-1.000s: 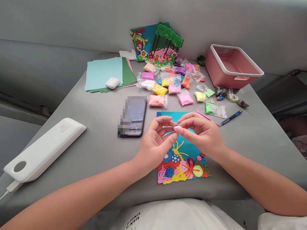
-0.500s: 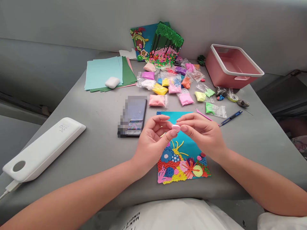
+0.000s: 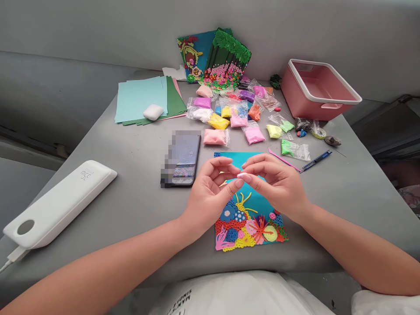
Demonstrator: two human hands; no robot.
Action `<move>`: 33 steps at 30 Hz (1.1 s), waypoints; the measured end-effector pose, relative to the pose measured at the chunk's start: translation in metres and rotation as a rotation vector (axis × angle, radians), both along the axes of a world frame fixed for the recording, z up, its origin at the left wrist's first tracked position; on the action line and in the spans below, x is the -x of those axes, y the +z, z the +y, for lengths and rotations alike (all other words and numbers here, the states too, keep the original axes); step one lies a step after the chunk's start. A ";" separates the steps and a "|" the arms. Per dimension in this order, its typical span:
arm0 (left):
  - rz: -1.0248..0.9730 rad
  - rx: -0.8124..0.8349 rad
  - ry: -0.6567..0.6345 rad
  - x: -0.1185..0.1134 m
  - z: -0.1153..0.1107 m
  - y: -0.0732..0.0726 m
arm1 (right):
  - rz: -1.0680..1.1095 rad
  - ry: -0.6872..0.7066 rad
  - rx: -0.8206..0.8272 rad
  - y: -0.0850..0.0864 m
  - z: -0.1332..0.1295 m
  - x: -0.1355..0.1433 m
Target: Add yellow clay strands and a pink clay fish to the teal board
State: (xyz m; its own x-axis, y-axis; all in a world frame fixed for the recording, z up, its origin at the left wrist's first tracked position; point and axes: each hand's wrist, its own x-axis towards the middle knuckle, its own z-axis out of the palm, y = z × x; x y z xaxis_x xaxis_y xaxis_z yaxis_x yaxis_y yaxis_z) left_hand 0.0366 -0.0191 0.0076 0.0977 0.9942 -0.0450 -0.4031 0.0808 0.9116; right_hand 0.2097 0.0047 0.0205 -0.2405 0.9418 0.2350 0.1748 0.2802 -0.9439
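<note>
A small piece of pale pink clay (image 3: 242,175) is pinched between both hands, mostly covered by the fingertips. My left hand (image 3: 215,183) closes thumb and forefinger on it from the left. From the other side, my right hand (image 3: 277,181) presses it with thumb and forefinger; the other fingers of both hands are curled. Just beneath the hands lies a blue board (image 3: 262,199) decorated with colourful clay shapes: flowers, coral-like strands and dotted patches fill its lower half. The hands hide part of its middle.
Bags of coloured clay (image 3: 215,137) spread behind the board. A phone (image 3: 187,157) and white power bank (image 3: 62,203) lie left; a pink tool (image 3: 284,159), a blue cutter (image 3: 316,161) and a pink basket (image 3: 315,98) are right. Paper sheets (image 3: 141,96) and decorated panels (image 3: 226,61) stand farther back.
The pink clay has turned or flattened between the fingertips and now shows less of itself. My right thumb has shifted slightly left over it; both hands otherwise stay put.
</note>
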 end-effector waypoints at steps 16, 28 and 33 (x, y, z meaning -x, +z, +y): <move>-0.052 0.064 0.020 -0.001 0.002 0.000 | 0.133 0.065 0.164 -0.004 0.000 -0.001; 0.011 0.080 0.029 -0.001 0.000 0.006 | -0.003 0.004 0.021 -0.001 0.000 -0.001; -0.027 0.126 0.051 -0.002 0.002 0.007 | 0.015 0.028 0.027 -0.005 0.001 -0.002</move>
